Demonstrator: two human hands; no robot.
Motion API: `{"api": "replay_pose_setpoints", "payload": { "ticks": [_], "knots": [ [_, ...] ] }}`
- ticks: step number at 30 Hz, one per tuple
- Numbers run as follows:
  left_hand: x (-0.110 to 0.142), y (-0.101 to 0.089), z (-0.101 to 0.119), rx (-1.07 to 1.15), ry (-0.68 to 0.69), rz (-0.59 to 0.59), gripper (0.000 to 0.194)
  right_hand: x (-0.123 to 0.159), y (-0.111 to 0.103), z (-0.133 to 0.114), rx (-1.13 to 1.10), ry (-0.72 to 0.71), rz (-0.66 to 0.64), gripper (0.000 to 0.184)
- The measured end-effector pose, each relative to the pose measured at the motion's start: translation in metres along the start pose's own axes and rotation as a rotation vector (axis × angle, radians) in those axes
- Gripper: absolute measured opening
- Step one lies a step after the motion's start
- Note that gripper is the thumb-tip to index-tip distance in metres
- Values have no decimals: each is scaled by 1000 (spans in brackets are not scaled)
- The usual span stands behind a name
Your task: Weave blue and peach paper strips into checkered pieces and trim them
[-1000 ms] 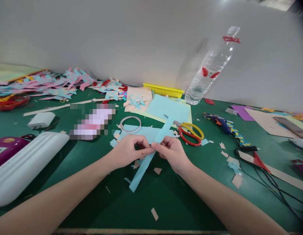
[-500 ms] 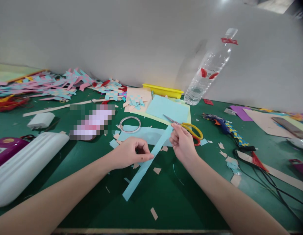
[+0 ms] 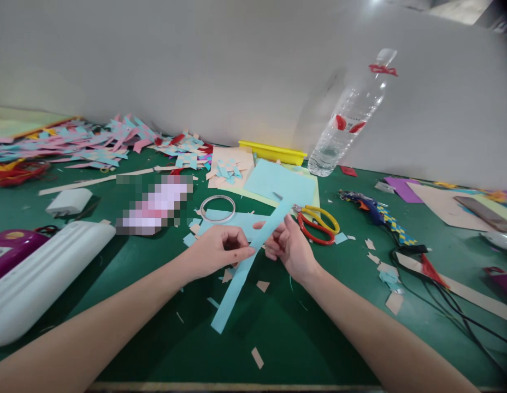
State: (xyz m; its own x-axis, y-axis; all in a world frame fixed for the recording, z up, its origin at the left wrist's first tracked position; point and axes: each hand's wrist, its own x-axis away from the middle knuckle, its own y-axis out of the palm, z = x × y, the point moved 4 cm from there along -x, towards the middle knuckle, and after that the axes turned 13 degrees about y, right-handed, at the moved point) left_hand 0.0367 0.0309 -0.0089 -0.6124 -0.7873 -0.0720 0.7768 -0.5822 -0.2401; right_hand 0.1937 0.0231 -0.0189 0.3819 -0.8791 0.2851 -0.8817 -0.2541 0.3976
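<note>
A long light-blue paper strip [image 3: 237,284] slants up and away from me over the table. My left hand [image 3: 218,248] pinches it near its middle between thumb and fingers. My right hand [image 3: 294,251] is just right of the strip with loosely curled fingers. Its thumb stands apart, and one fingertip reaches behind the strip and shows on the far side. Whether that finger touches the paper I cannot tell. Scissors [image 3: 319,224] with yellow and red handles lie beyond my right hand, their blades partly covered by the strip's upper end. A roll of tape [image 3: 218,209] lies past my left hand.
Blue sheets [image 3: 282,177] and a yellow tray [image 3: 272,152] are at the back. A tilted water bottle [image 3: 343,120] stands against the wall. To the left are a blurred phone [image 3: 155,207], white charger [image 3: 69,202] and long white case [image 3: 52,278]; cables [image 3: 450,295] lie right.
My right hand has let go of the strip's upper end and come down and left behind it. The strip has shifted slightly right; my left hand keeps its pinch.
</note>
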Motion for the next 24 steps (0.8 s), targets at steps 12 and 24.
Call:
{"api": "replay_pose_setpoints", "payload": {
  "ticks": [12, 24],
  "knots": [
    [1, 2, -4, 9, 3, -28, 24, 2, -5, 0, 635, -19, 234, 34],
    [0, 3, 2, -112, 103, -35, 21, 3, -4, -2, 582, -27, 210, 30]
  ]
}}
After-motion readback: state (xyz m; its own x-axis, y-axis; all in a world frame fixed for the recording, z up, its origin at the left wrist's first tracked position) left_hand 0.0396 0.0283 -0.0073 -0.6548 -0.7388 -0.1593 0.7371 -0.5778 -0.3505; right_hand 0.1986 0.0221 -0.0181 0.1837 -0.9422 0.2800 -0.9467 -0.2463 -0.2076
